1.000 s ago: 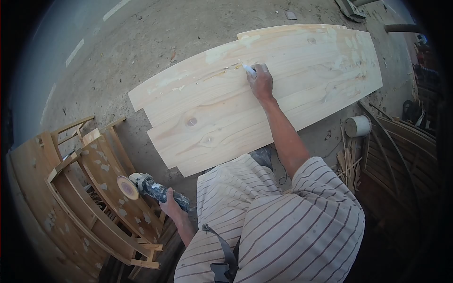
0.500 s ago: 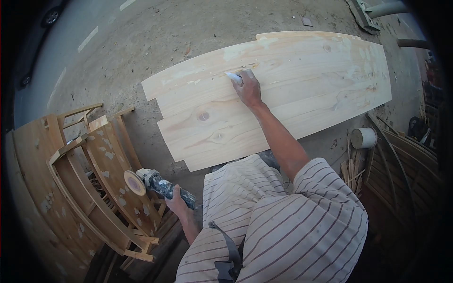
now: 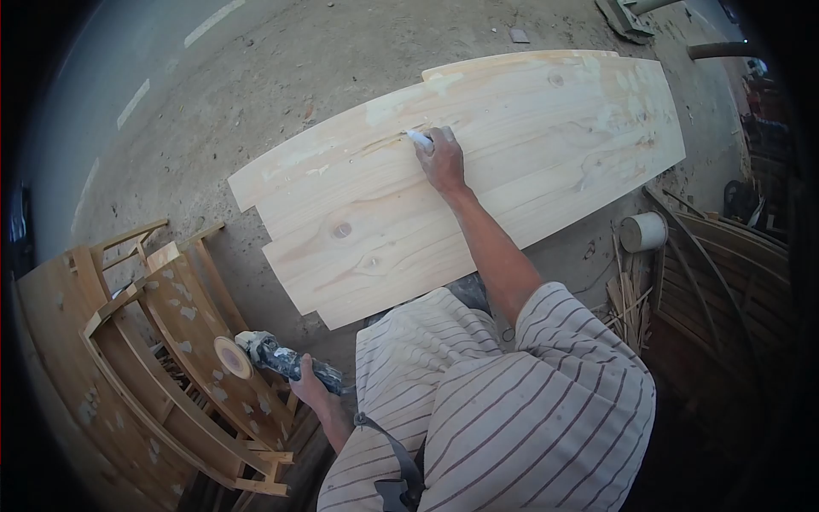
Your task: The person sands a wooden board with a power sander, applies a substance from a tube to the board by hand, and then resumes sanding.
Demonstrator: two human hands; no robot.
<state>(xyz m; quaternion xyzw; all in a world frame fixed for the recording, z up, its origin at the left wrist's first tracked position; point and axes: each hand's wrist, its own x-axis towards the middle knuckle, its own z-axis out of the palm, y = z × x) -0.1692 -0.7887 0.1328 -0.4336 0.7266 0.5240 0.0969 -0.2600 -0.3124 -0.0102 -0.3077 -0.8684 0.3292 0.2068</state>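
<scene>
A large pale board of joined planks [image 3: 512, 171] lies in front of me, with knots and lighter filler patches on its surface. My right hand [image 3: 443, 162] is closed round a small white tube-like object [image 3: 418, 139], whose tip points left at a thin crack in the upper part of the board. Down at the left, my left hand [image 3: 314, 390] grips the body of an angle grinder [image 3: 290, 360]. The grinder's round sanding disc [image 3: 233, 357] faces up and left, away from the board.
Wooden frames with curved panels [image 3: 183, 316] stand at the left, close to the grinder. A white round container [image 3: 643, 232] and thin wood strips [image 3: 629, 303] are at the right. Curved slatted woodwork [image 3: 725, 282] stands beyond them. Metal legs [image 3: 721, 50] show at top right.
The view has shifted, so the board appears further left. My right hand stays over the crack with the white object, its tip slightly further along the board to the right. The grinder stays held.
</scene>
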